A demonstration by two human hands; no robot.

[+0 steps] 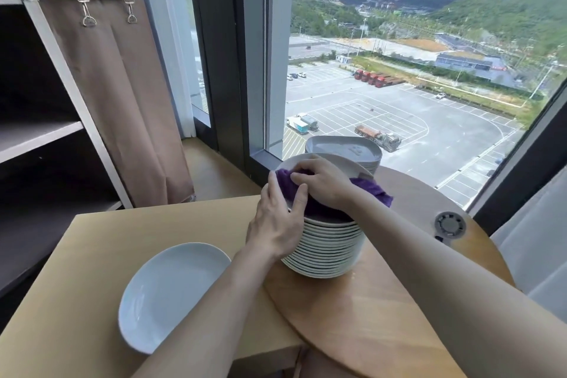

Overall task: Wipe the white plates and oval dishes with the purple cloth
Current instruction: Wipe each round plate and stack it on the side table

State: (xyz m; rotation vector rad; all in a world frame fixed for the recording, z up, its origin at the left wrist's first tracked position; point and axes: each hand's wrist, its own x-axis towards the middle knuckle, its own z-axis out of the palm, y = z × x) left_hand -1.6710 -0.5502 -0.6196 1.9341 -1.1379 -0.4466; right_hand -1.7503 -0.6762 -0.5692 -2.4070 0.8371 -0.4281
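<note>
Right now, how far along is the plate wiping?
Early. Looks done: one oval dish set apart on the left table, probably wiped. In hand: the top plate, its rim gripped by the left hand while the right hand holds the purple cloth on it. Left: the tall stack beneath, plus the dishes piled behind by the window.

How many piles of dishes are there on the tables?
2. The tall plate stack stands in the middle; a lower pile stands behind it, near the window. The single oval dish at the left is no pile. Others may hide behind them.
</note>
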